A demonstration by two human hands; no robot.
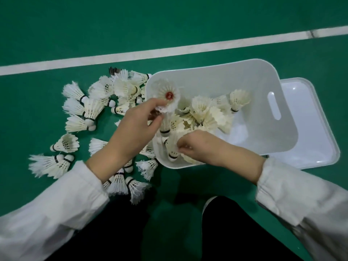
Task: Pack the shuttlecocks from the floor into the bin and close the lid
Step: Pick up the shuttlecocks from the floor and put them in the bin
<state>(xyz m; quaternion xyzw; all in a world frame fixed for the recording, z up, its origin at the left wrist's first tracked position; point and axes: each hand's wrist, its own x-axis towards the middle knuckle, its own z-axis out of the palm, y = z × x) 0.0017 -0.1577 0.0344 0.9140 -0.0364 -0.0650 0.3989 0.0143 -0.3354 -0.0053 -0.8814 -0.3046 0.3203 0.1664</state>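
Green court floor point(169, 19), white boundary line point(169, 50)

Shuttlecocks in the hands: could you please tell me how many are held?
2: a red-centred shuttlecock in the left hand over the bin, another shuttlecock pinched by the right hand inside it; others may be nested or hidden.

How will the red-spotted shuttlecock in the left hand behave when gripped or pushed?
Probably very light: the left hand holds the red-spotted shuttlecock by a fingertip pinch. Its thin feather skirt looks fragile; a hard squeeze may bend it. Its cone shape suggests it would roll in a curve.
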